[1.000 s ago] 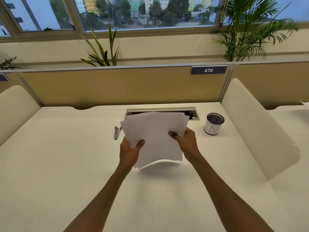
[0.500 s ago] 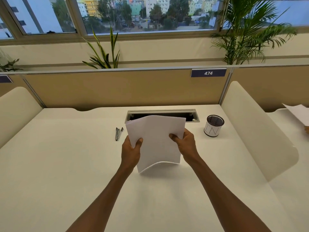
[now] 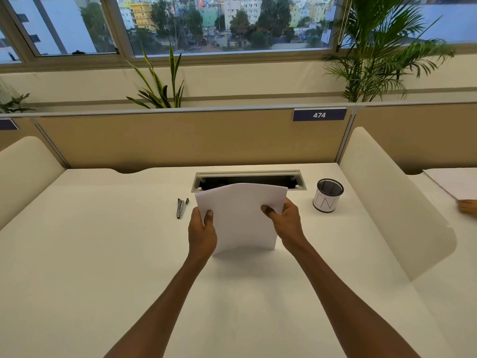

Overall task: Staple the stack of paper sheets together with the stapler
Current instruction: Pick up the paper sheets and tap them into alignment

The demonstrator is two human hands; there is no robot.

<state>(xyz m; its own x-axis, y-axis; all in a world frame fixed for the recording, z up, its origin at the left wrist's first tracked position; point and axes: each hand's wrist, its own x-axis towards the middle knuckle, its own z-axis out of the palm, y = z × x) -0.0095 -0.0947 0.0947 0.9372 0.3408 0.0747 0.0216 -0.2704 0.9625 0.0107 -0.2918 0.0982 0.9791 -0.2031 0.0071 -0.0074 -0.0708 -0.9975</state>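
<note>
Fanned sheets have squared into 1 neat stack of paper (image 3: 241,215), upright on the desk (image 3: 103,254), gripped by left hand (image 3: 202,232) and right hand (image 3: 285,222).

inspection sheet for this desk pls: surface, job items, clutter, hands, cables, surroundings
Surface: white desk, bare around the work; open cable slot at the back edge.
Job's things: paper stack held upright, bottom edge on the desk, sheets squared; stapler lying left of it, untouched.
Clutter: mesh pen cup right of the stack, contents not visible.
Hands: left hand grips the stack's left edge, right hand its right edge.
Cables: nothing seen.
Surroundings: tan partition with tag 474; side dividers; plants and windows behind; another person's hand and papers at the next desk.
</note>
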